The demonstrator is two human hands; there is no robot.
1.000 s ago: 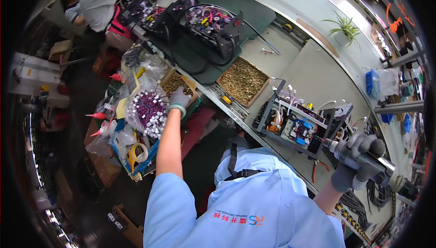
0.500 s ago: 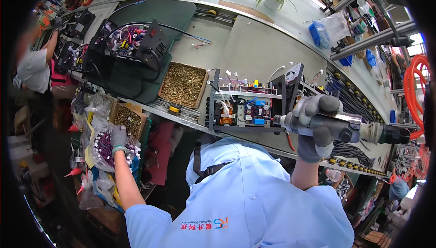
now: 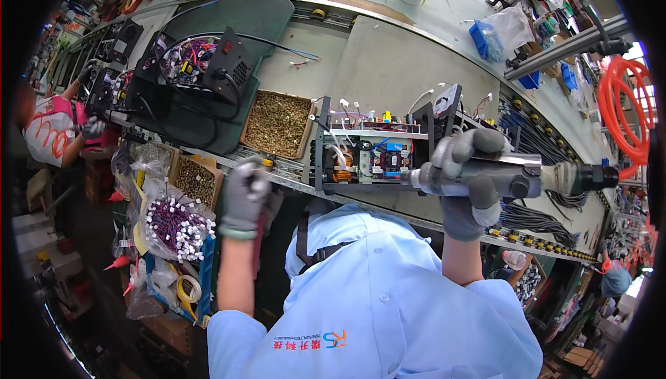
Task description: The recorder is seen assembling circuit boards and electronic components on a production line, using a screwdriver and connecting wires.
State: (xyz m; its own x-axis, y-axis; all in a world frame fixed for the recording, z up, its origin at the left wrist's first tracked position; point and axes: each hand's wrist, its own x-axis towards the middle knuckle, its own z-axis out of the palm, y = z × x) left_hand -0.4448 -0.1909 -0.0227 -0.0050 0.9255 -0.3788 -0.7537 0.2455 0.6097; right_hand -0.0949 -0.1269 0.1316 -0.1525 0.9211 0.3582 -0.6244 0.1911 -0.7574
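Head view, looking down over a person in a light blue work coat at an assembly bench.

The right hand [image 3: 466,188], in a grey glove, grips a grey powered screwdriver [image 3: 513,178] held level. Its fingers are wrapped tight around the barrel, and the tool's tip points left at an open electronics chassis [image 3: 374,150]. The chassis sits on the bench edge just ahead of the person, its circuit boards, coils and loose white wires exposed.

The left hand [image 3: 246,195], also gloved, hovers at the bench edge beside a cardboard box of brass screws [image 3: 277,123]. Its fingers are curled loosely; whether they pinch a screw cannot be told.

The screwdriver looks rigid and fairly heavy, best held around its thick middle, as it is. The chassis looks stiff at its metal frame but fragile inside, so the frame rails seem the safe place to grip it, not the boards or wires.

A bag of small purple and white parts [image 3: 173,219] lies lower left.
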